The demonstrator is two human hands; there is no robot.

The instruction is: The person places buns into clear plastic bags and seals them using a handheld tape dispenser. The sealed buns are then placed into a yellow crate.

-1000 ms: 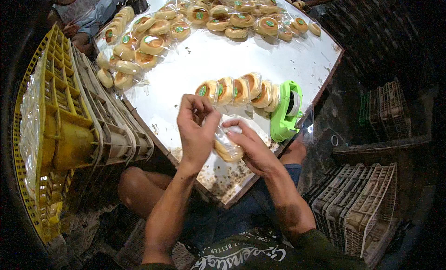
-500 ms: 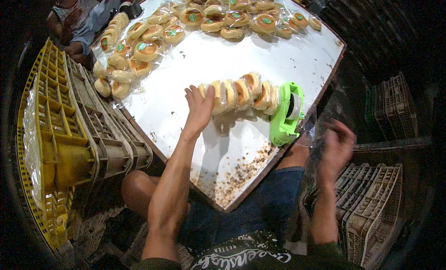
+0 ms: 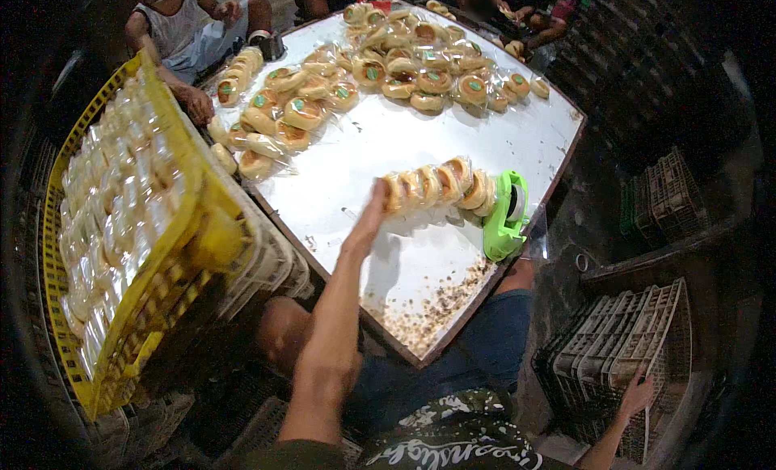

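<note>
A row of wrapped round buns [image 3: 428, 185] stands on edge on the white tabletop [image 3: 339, 183]. My left hand [image 3: 373, 217] rests against the row's left end, its fingers straight and flat, not wrapped round anything. At the row's right end, by the table edge, stands a bright green tape dispenser [image 3: 504, 218] with a roll of tape in it. Down at the lower right, my right hand [image 3: 638, 396] is off the table beside a stack of pale plastic crates [image 3: 618, 333]. Its fingers are stretched out, and nothing shows in them; whether it touches the crate is unclear.
Many wrapped buns [image 3: 432, 82] lie heaped across the table's far side. On the left, a yellow crate [image 3: 174, 264] full of wrapped packs sits on paler crates. A co-worker's hand [image 3: 196, 106] is at the far left table edge; other people sit beyond. More crates [image 3: 667, 195] stand at right.
My right hand has gone from beside the tape dispenser down to the crates at lower right. My left hand stays at the row's end. The view has shifted, showing more of the yellow crate's contents.
</note>
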